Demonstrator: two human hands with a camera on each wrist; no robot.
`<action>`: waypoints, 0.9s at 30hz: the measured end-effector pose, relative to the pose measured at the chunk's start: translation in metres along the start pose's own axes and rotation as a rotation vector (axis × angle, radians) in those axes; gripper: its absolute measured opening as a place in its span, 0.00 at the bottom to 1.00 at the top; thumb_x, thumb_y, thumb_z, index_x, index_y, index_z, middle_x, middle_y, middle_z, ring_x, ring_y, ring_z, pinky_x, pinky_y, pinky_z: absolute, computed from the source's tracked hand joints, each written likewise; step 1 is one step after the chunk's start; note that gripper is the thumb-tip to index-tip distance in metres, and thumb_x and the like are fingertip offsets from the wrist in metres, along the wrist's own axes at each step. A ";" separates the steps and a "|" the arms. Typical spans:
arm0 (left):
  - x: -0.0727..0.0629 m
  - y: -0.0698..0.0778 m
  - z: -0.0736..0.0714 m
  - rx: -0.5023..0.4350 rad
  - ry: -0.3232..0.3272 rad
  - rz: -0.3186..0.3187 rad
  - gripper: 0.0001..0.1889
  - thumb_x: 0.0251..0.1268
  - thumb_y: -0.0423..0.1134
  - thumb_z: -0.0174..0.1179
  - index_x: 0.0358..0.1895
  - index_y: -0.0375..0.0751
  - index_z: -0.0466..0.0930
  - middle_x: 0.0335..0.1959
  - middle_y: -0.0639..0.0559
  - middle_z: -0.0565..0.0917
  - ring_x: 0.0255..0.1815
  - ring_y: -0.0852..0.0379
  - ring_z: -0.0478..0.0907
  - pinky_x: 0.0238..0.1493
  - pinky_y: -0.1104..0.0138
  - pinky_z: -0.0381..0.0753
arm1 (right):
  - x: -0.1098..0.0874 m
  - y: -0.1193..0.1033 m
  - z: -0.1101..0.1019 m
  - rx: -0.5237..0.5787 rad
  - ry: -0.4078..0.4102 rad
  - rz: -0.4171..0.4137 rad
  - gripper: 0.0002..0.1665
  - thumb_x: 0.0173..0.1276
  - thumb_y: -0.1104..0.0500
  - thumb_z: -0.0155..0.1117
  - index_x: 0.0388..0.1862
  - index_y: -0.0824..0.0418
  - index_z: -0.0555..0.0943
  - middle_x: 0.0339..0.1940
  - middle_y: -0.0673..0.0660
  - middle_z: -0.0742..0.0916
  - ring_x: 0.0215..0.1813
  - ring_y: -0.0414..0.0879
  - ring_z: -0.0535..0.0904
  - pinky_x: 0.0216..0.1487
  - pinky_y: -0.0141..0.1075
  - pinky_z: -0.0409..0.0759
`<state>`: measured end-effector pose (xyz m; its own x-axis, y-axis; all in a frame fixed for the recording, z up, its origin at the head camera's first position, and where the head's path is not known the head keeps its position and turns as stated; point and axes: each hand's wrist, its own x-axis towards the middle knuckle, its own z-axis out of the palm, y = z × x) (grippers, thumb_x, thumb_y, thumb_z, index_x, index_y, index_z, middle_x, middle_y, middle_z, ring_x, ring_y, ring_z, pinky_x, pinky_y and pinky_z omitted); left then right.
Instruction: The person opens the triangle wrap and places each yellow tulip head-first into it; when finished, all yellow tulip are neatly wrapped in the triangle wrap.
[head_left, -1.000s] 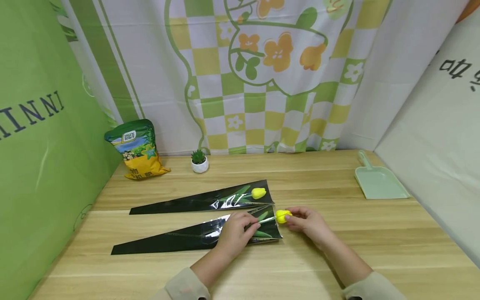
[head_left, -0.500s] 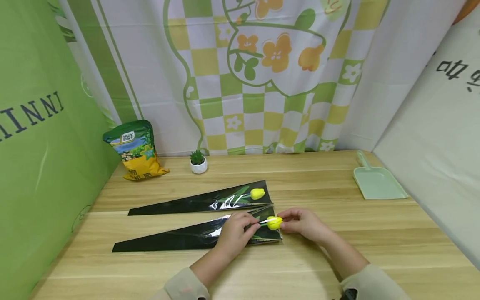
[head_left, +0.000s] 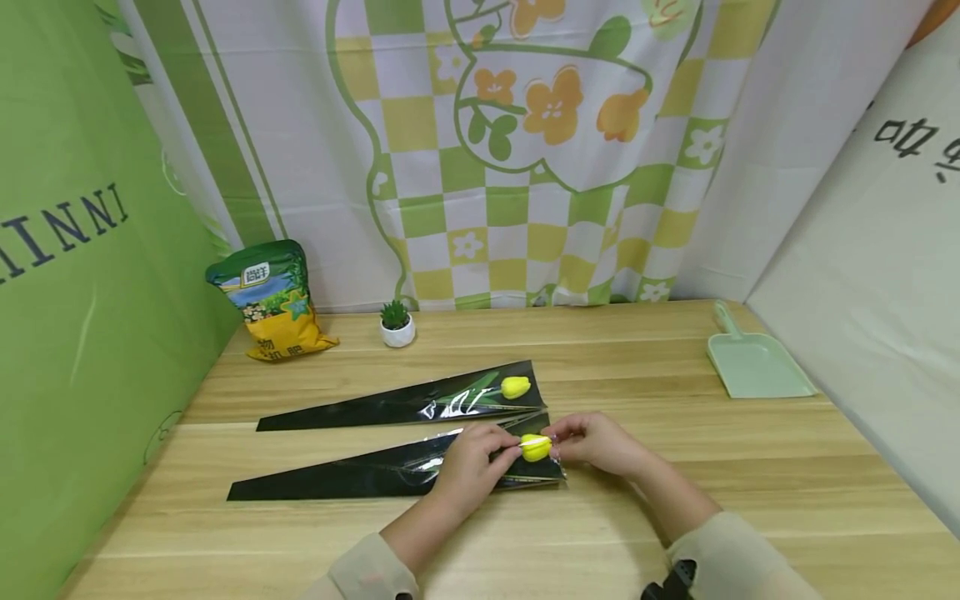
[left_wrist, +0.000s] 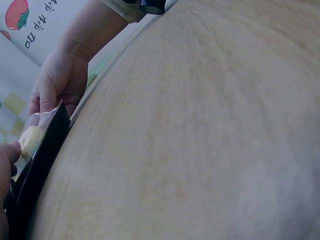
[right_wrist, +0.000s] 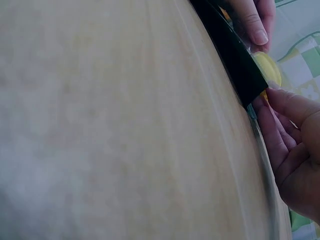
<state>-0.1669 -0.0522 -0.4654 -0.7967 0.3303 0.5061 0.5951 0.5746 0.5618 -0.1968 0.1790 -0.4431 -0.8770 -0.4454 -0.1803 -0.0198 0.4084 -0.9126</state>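
A yellow tulip (head_left: 536,447) lies in the wide end of the nearer black flower sleeve (head_left: 337,477), under its clear film. My left hand (head_left: 472,467) rests on that sleeve and pinches its film beside the bloom. The fingers of my right hand (head_left: 600,446) are at the tip of the bloom, at the sleeve's open end, with thumb and forefinger about it. In the right wrist view the thumb (right_wrist: 290,102) is at the sleeve's edge. The tulip's stem is hidden by my left hand. A second sleeve (head_left: 390,402) holding another yellow tulip (head_left: 515,387) lies just behind.
A green and yellow printed bag (head_left: 273,300) stands at the back left, with a small potted succulent (head_left: 397,327) to its right. A pale green dustpan (head_left: 761,367) lies at the right of the wooden table (head_left: 675,367). A patterned curtain (head_left: 540,208) hangs behind.
My right hand has moved left with the tulip, whose bloom has gone from the sleeve's mouth to inside it. My left hand has stayed in place on the sleeve.
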 end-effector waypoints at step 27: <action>0.003 -0.005 0.000 -0.010 -0.054 0.013 0.07 0.60 0.39 0.68 0.40 0.44 0.89 0.39 0.54 0.87 0.43 0.57 0.81 0.49 0.65 0.81 | 0.000 0.001 -0.004 0.060 0.086 0.050 0.23 0.66 0.61 0.66 0.57 0.72 0.78 0.47 0.62 0.86 0.42 0.41 0.82 0.44 0.32 0.84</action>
<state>-0.1723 -0.0545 -0.4665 -0.7935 0.3776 0.4773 0.6060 0.5626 0.5624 -0.1991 0.1824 -0.4423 -0.9142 -0.3546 -0.1962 0.0513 0.3790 -0.9240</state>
